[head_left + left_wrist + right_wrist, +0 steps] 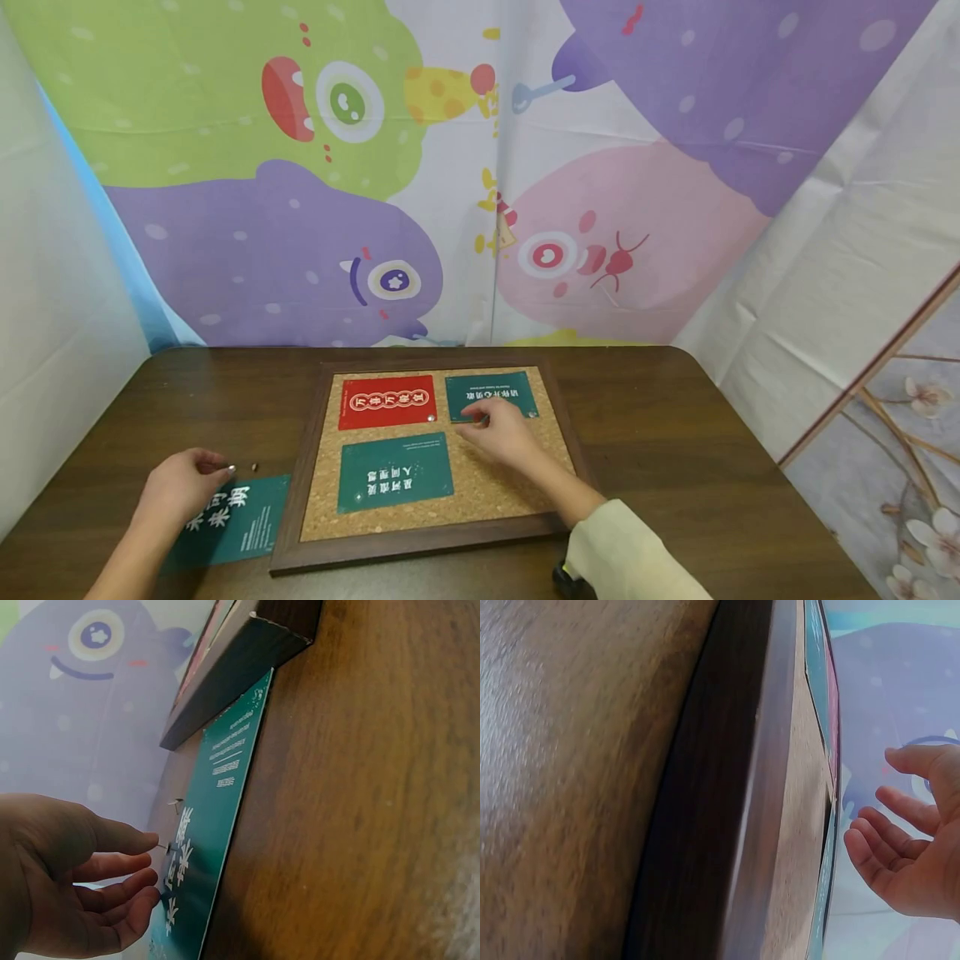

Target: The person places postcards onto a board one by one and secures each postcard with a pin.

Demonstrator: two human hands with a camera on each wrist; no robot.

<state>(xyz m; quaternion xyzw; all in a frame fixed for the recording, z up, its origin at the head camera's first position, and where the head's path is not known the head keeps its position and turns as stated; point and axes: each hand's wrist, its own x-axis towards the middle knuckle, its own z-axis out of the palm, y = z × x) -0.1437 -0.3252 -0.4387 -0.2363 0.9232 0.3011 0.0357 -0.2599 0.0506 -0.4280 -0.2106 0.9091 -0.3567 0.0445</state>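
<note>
My left hand (180,487) pinches a small thumbtack (169,847) at its fingertips, over a loose green card (258,521) that lies on the table left of the corkboard (495,492). Beside that card sits a second thumbtack (254,467). My right hand (498,433) hovers over the board, by the lower edge of the upper right green card (487,392). In the right wrist view its fingers are loosely bent and apart, with nothing between them. A red card (386,402) and another green card (396,471) are tacked on the board's left half.
The corkboard has a raised dark wooden frame (405,554) and lies on a brown wooden table (675,483). Behind the table hangs a curtain (465,275) printed with cartoon monsters. A black object (572,579) shows by the right sleeve.
</note>
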